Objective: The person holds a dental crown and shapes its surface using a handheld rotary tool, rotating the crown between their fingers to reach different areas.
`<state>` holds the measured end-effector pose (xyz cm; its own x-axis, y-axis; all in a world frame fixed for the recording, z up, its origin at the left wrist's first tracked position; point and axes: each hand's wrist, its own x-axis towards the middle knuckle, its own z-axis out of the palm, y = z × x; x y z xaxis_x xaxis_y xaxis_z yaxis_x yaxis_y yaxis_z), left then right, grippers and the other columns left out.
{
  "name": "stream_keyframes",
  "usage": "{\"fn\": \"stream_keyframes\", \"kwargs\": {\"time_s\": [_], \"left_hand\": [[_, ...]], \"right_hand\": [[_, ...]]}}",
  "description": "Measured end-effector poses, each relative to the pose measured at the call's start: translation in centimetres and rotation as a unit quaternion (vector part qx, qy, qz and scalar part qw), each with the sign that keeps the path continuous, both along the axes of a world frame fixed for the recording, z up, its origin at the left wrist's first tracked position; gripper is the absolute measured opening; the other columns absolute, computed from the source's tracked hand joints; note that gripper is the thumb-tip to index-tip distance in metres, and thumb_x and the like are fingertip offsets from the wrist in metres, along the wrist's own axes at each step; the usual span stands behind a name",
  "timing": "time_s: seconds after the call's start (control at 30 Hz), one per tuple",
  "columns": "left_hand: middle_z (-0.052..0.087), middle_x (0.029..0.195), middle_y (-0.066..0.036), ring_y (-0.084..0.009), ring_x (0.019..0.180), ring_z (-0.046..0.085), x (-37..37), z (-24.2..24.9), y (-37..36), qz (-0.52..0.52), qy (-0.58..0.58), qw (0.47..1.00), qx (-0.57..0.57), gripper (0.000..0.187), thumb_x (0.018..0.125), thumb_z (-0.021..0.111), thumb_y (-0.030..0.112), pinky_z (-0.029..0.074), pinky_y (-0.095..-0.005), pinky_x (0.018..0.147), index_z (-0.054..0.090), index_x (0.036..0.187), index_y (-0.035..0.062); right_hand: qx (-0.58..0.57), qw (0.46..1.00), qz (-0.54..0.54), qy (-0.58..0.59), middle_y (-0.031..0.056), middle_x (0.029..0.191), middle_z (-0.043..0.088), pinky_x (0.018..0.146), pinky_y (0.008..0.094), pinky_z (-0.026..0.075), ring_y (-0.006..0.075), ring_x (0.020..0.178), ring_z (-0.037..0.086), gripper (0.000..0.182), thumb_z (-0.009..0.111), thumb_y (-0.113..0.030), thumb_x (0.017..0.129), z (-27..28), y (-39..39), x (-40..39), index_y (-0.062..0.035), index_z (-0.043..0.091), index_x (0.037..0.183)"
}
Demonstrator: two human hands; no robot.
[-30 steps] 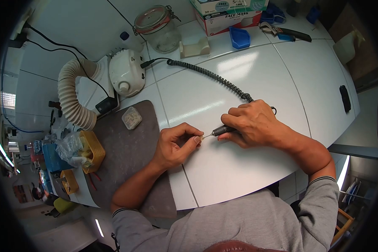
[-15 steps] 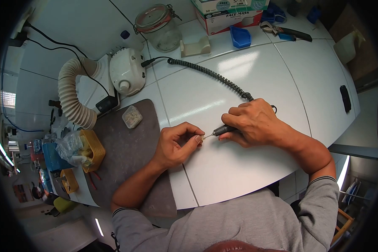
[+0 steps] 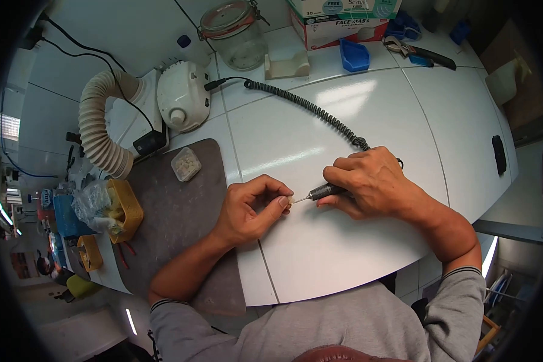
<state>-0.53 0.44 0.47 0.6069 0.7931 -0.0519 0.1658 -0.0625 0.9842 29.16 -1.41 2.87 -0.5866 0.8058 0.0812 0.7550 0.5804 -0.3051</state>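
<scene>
My left hand (image 3: pixel 250 208) pinches a small pale piece (image 3: pixel 290 201) between thumb and fingertips, above the white tiled table. Wrapped round a black rotary handpiece (image 3: pixel 326 191) is my right hand (image 3: pixel 371 184), to the right. The handpiece's thin metal bit points left and reaches the small piece; whether it touches cannot be made out. A coiled black cord (image 3: pixel 311 108) runs from behind my right hand to a white control unit (image 3: pixel 184 96) with a round knob.
A grey mat (image 3: pixel 175 211) lies at left, with a small clear box (image 3: pixel 186 164) of pale pieces. Beyond are a ribbed hose (image 3: pixel 96 127), yellow bin (image 3: pixel 130 211), glass jar (image 3: pixel 241 45), blue tray (image 3: pixel 355 55), mask boxes (image 3: pixel 344 30) and a wrench (image 3: pixel 428 55).
The view has shifted slightly. The handpiece in my right hand sits a little farther right of my left hand, with more of its bit showing. Both grips look the same.
</scene>
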Motion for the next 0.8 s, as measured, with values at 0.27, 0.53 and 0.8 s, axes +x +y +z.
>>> {"fn": "stream_keyframes", "kwargs": {"time_s": [0.27, 0.53, 0.8], "left_hand": [[0.079, 0.098, -0.012, -0.0165, 0.090, 0.079, 0.12, -0.07, -0.23, 0.016, -0.017, 1.000, -0.005, 0.011, 0.105, 0.071, 0.003, 0.065, -0.0303, 0.083, 0.069, 0.111, -0.0058], [0.080, 0.095, -0.011, -0.0150, 0.089, 0.078, -0.02, -0.01, -0.25, 0.005, -0.008, 1.000, -0.008, 0.013, 0.103, 0.071, 0.001, 0.063, -0.0285, 0.082, 0.072, 0.112, -0.0079], [0.079, 0.095, -0.010, -0.0133, 0.085, 0.077, 0.06, -0.25, -0.21, -0.002, -0.014, 1.000, 0.016, 0.013, 0.105, 0.071, 0.003, 0.063, -0.0281, 0.079, 0.072, 0.112, -0.0067]], "right_hand": [[-0.018, 1.000, -0.005, -0.011, 0.0015, 0.072, 0.068, 0.053, 0.0407, 0.050, 0.0244, 0.063, 0.071, 0.050, 0.073, -0.062, 0.101, 0.26, 0.00, -0.10, -0.0121, 0.071, 0.094], [-0.004, 1.000, -0.008, -0.008, 0.0019, 0.073, 0.068, 0.053, 0.0416, 0.051, 0.0256, 0.065, 0.072, 0.048, 0.074, -0.059, 0.101, 0.19, -0.25, -0.27, -0.0117, 0.071, 0.094], [0.001, 1.000, -0.008, -0.007, 0.0019, 0.073, 0.069, 0.053, 0.0415, 0.051, 0.0257, 0.065, 0.073, 0.048, 0.074, -0.059, 0.100, -0.10, -0.37, -0.45, -0.0120, 0.071, 0.095]]}}
